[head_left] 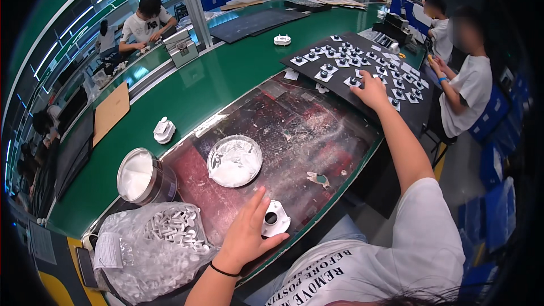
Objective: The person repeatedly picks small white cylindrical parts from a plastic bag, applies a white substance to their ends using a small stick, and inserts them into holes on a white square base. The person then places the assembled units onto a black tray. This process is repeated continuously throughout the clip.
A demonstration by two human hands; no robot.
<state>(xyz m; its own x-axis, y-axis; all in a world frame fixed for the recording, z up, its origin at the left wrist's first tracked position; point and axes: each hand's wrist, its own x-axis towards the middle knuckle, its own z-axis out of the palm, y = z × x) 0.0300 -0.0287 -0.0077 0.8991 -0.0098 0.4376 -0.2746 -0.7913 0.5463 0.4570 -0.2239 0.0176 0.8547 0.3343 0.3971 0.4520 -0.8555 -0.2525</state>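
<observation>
Left hand (pixel 242 237) open, fingers spread beside a white housing (pixel 279 228) lying on a scuffed, powder-dusted reddish mat (pixel 294 130); contact unclear. Right hand (pixel 372 92) reaches over small black-topped parts (pixel 341 62) on a black board (pixel 411 116); can't tell if gripping one. Dish (pixel 260 161) with white stuff on mat, tub (pixel 165 184) nearby. Green bench (pixel 226 68) beyond; co-workers (pixel 473 88) seated right, blue bins (pixel 484 215) behind.

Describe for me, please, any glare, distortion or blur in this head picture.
Head view: pale glare streaks the far edge of the stained red work surface; in the head view, the green worktop bends toward the left rim; in the head view, the left hand and right hand look fairly sharp, while a seated co-worker's head is blurred.
</observation>
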